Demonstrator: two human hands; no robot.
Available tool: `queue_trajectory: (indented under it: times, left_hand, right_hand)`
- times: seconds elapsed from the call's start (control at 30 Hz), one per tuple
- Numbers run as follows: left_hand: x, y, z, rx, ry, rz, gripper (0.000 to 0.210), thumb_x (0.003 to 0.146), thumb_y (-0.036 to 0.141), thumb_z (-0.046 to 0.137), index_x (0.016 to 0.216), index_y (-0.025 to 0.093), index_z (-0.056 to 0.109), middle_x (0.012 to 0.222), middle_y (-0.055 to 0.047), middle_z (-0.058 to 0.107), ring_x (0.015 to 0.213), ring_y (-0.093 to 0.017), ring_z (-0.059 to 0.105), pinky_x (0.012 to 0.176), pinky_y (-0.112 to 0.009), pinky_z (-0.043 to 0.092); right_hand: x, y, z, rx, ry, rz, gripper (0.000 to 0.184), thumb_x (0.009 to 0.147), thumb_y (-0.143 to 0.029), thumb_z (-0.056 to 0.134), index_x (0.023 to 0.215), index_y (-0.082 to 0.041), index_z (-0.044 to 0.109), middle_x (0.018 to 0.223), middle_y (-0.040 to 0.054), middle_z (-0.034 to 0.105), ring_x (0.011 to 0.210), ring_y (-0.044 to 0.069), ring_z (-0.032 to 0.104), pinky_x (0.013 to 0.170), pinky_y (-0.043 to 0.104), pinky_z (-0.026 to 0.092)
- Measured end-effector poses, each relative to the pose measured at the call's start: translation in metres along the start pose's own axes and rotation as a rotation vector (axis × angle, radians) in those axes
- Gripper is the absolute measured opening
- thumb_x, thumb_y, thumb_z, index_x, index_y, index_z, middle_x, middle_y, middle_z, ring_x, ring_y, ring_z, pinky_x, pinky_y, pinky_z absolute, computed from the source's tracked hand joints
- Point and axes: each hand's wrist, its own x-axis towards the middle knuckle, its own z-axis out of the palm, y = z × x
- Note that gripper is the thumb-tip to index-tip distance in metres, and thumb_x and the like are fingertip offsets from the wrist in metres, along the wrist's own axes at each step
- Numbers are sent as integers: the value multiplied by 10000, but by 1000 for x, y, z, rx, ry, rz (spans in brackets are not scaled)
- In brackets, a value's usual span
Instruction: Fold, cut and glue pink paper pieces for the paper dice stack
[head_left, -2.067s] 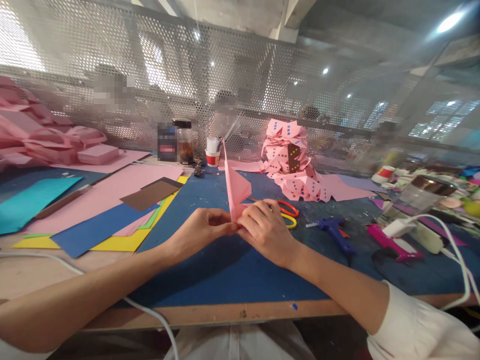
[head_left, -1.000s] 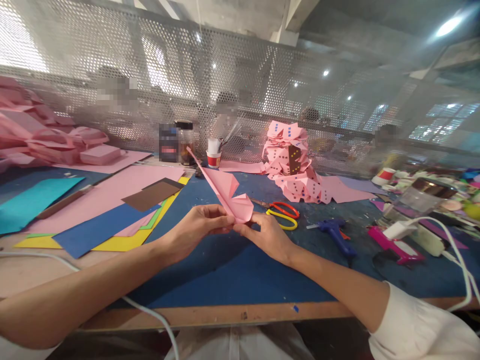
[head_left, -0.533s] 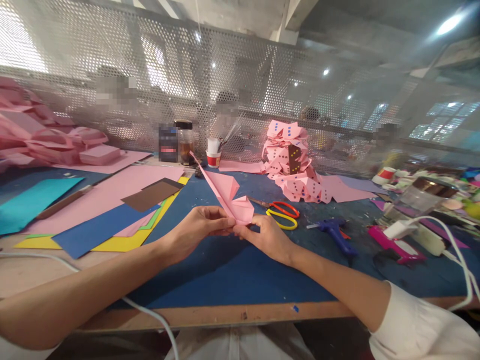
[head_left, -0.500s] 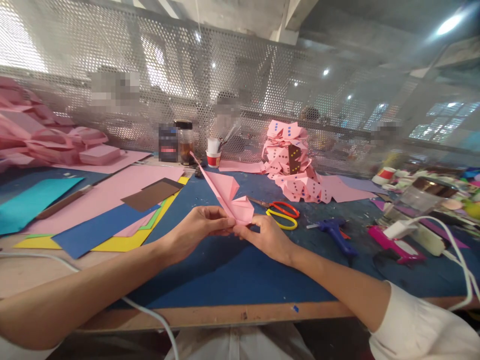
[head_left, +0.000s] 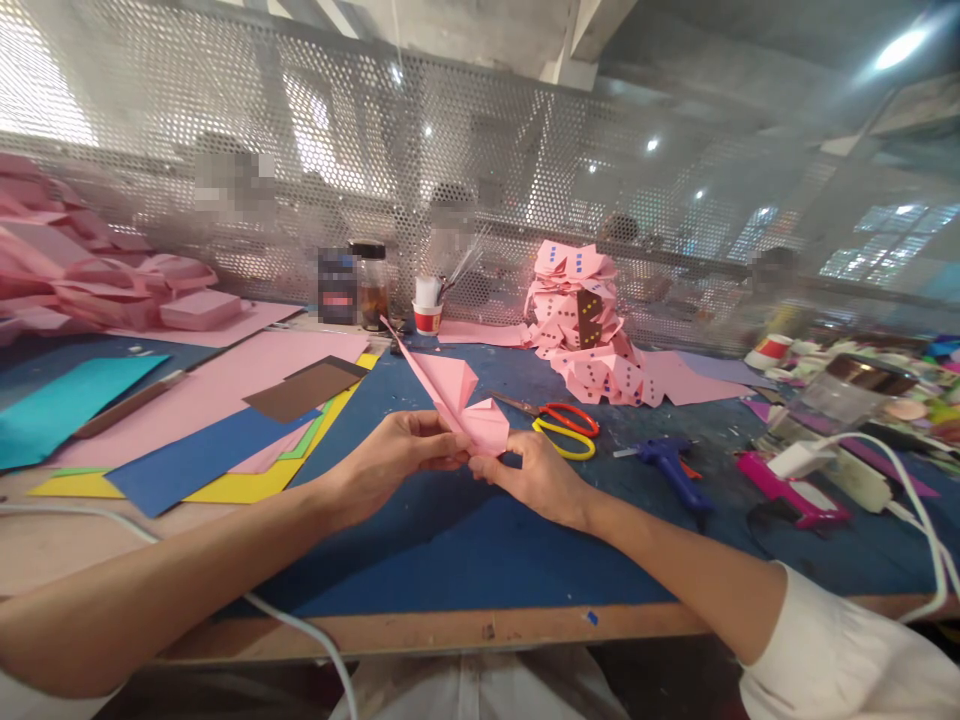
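Observation:
A folded pink paper piece (head_left: pixel 450 388) with a long pointed end is held up over the blue mat (head_left: pixel 450 570). My left hand (head_left: pixel 394 455) pinches its lower edge between thumb and fingers. From the other side, my right hand (head_left: pixel 536 475) grips the same lower edge, thumb close to the left fingertips. Just beyond my right hand lie scissors (head_left: pixel 564 430) with one red and one yellow handle loop. Fingers cover the bottom of the fold.
Coloured sheets (head_left: pixel 210 455) lie on the left, pink paper pieces (head_left: pixel 112 265) piled behind. A stack of dotted pink folded pieces (head_left: pixel 581 330) stands at the back. Right are a blue glue gun (head_left: pixel 675 470), a pink tool (head_left: pixel 795 490), a jar (head_left: pixel 840 400) and a white cable (head_left: pixel 922 520).
The pointed end of the pink paper has dipped slightly, and its lower part has shifted a little right. Both hands keep their grip and have barely moved.

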Motion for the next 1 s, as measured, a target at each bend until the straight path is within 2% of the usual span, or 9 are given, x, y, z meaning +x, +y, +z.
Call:
queue_trajectory:
  times: [0.23, 0.4, 0.67, 0.87, 1.0]
  left_hand:
    - [1, -2, -3, -4, 8, 11, 258, 766, 395, 836, 836, 151, 789, 874, -81, 786, 810, -194, 718, 863, -322, 558]
    - [-1, -2, -2, 13, -40, 36, 234, 795, 385, 816, 798, 154, 781, 829, -77, 783, 791, -193, 721, 831, -308, 555]
    - [-2, 3, -1, 6, -5, 9, 312, 786, 453, 805, 817, 143, 787, 864, -99, 774, 815, -211, 710, 850, -336, 550]
    - [-1, 5, -2, 3, 54, 20, 335, 732, 463, 850, 758, 138, 775, 788, -54, 732, 747, -155, 649, 789, -276, 533]
    - [-2, 4, -3, 27, 60, 35, 330, 744, 461, 844, 766, 139, 774, 774, -47, 719, 734, -145, 631, 761, -259, 522]
  right_hand:
    - [-2, 1, -1, 120, -51, 40, 231, 917, -377, 669, 867, -174, 767, 821, 6, 757, 806, 174, 694, 763, 238, 501]
    - [-1, 1, 1, 137, -64, 52, 319, 928, -445, 657, 811, -168, 763, 776, 24, 752, 746, 173, 700, 729, 241, 510]
    - [-2, 1, -1, 86, -54, 67, 384, 928, -503, 648, 786, -163, 755, 759, 24, 742, 668, 154, 662, 658, 233, 488]
    - [-2, 1, -1, 123, -73, 122, 395, 906, -513, 676, 761, -155, 760, 692, 16, 713, 600, 129, 629, 595, 215, 455]
    - [-2, 0, -1, 168, -111, 169, 414, 888, -538, 686, 767, -151, 770, 658, 15, 698, 594, 127, 627, 583, 213, 451]
